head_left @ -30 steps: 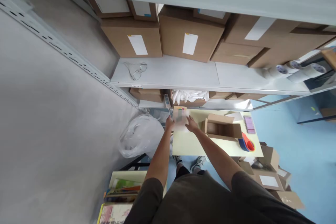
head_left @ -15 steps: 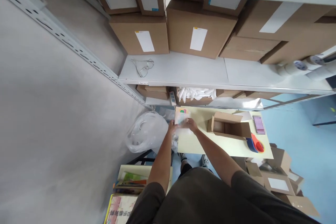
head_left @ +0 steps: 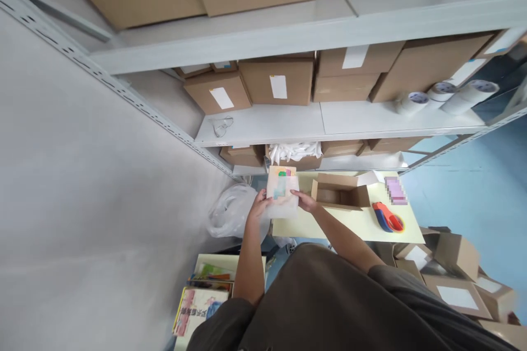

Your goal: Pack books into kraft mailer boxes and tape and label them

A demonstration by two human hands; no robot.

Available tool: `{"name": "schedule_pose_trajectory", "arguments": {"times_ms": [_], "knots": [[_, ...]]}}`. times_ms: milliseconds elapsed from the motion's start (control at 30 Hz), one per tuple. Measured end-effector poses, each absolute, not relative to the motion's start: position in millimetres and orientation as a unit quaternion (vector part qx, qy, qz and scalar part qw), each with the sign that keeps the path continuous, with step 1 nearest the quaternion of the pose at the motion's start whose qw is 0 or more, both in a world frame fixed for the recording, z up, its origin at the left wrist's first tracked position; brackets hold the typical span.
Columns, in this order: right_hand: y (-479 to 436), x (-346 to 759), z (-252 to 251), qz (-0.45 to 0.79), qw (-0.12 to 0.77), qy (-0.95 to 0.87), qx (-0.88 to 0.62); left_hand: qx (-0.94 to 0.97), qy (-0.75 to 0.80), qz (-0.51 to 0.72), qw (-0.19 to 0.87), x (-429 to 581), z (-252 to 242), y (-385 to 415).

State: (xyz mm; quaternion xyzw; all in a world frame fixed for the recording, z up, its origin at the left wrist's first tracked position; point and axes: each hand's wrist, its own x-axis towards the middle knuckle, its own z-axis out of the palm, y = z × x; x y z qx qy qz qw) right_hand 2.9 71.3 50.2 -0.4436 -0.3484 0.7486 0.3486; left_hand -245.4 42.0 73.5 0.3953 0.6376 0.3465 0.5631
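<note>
Between my two hands is a flat, book-like item (head_left: 281, 171) with a pale cover and green and pink patches at its top. A whitish, see-through sleeve (head_left: 284, 209) covers its lower part. My left hand (head_left: 259, 204) grips the left edge, thumb on the front. On the right edge, my right hand (head_left: 305, 201) does the same. Both are held above the left end of a pale yellow table (head_left: 304, 228). Just right of my right hand, an open cardboard box (head_left: 341, 193) stands on that table.
A red and blue tape dispenser (head_left: 387, 218) and a purple pack (head_left: 396, 191) lie farther right. Shelves (head_left: 263, 122) ahead hold cartons, glasses (head_left: 222, 126) and tape rolls (head_left: 442, 93). A clear plastic bag (head_left: 233, 211) is at left, loose cartons (head_left: 457, 285) at lower right, books (head_left: 201, 310) at lower left.
My hands have lifted the book-like item nearer to me, and its sleeved front now shows more plainly. The view has tilted upward, bringing a higher shelf of cartons into sight.
</note>
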Motion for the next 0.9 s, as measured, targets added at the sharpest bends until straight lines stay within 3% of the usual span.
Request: {"name": "schedule_pose_trajectory", "arguments": {"times_ms": [133, 300, 500, 633, 833, 900], "knots": [[70.2, 44.2, 82.6, 0.763, 0.404, -0.318, -0.392, 0.413, 0.628, 0.36, 0.553, -201.9, 97.9, 38.6], [73.1, 128.1, 102.7, 0.688, 0.464, -0.332, -0.448, 0.438, 0.628, 0.355, 0.536, -111.3, 106.5, 57.0], [90.5, 246.0, 114.9, 0.563, 0.492, -0.404, -0.527, 0.46, 0.564, 0.354, 0.588, -11.3, 99.4, 69.3], [117.8, 307.1, 126.1, 0.483, 0.439, -0.502, -0.568, 0.468, 0.585, 0.334, 0.571, 3.8, 90.2, 64.4], [159.6, 324.0, 128.8, 0.4, 0.275, -0.676, -0.555, 0.537, 0.702, 0.306, 0.354, -14.0, 70.5, 47.0], [165.2, 309.3, 123.2, 0.377, 0.215, -0.713, -0.55, 0.544, 0.714, 0.294, 0.327, -18.0, 63.4, 43.0]]}}
